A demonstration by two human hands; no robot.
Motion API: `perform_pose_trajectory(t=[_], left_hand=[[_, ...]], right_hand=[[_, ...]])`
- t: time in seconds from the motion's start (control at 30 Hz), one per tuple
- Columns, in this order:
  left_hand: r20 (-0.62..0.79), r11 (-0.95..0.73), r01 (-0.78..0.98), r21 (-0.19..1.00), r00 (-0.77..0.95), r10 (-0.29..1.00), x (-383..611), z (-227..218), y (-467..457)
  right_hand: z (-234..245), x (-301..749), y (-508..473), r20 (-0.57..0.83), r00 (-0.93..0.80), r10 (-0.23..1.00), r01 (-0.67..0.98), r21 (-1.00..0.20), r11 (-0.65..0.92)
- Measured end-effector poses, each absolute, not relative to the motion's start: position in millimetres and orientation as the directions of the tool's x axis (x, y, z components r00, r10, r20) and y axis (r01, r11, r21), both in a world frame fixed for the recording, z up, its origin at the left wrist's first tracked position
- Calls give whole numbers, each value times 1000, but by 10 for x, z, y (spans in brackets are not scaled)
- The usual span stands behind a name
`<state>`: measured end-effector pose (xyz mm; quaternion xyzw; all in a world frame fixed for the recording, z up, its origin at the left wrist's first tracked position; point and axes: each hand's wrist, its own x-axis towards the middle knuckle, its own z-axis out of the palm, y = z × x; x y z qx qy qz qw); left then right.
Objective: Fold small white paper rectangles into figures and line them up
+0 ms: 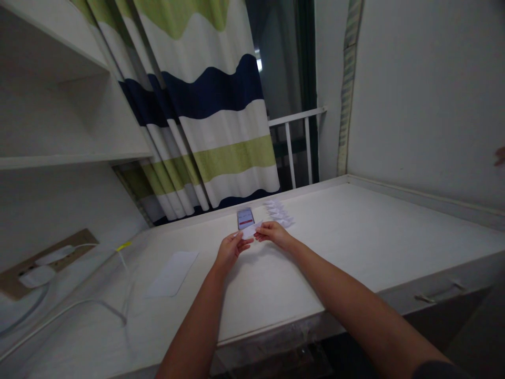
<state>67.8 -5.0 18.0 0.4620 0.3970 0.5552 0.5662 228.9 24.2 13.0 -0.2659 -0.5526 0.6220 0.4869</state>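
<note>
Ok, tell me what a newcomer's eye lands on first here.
The wide curtain with navy, green and white wavy bands dominates the top centre. Below it, over the white desk, the left hand and right hand hold a small white paper before a lit smartphone, with a row of folded papers to the right.

I have room to swing my right hand (274, 234) rightward over the white desk (347, 237). Just ahead, a phone (245, 218) and folded papers (278, 212) stand in my way.

The single head-worn camera looks forward and down over the left hand (231, 251) and right hand (274, 234), facing the bench (355, 237) and a striped curtain (213, 105).
</note>
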Motion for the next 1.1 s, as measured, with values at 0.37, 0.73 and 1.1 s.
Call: perform_pose_trajectory(t=[0.37,0.73,1.1], left_hand=[[102,-58,-243,968,173,980,669,181,-92],[150,-140,-89,986,113,982,671,100,-26],[193,-184,-92,979,108,975,669,80,-14]], right_hand=[[96,2238,244,284,-365,887,-320,-933,166],[58,2185,257,309,-331,892,-326,-924,199],[-67,2159,375,365,-347,864,-213,-928,306]])
